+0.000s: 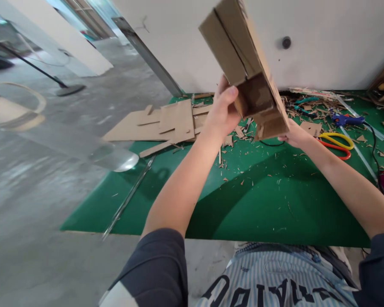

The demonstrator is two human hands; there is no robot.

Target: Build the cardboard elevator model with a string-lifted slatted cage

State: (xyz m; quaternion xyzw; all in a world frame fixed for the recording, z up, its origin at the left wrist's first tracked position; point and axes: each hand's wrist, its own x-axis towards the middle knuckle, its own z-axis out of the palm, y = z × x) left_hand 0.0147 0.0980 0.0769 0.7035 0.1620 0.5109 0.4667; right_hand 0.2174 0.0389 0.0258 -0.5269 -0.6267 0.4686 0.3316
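Note:
I hold a brown cardboard box-like structure [246, 64] raised above a green mat [259, 200]. My left hand [222, 111] grips its lower left edge, thumb pressed on the front face. My right hand [294, 134] holds it from below on the right, fingers mostly hidden behind the cardboard. The structure tilts toward the upper left, and its open end faces me.
Flat cardboard sheets [166, 123] lie at the mat's far left. Cardboard scraps litter the far side. Yellow and red scissors [337, 143], a blue glue gun [347, 119] with a black cord and a clear ruler [128, 198] lie on the mat. A white wall stands behind.

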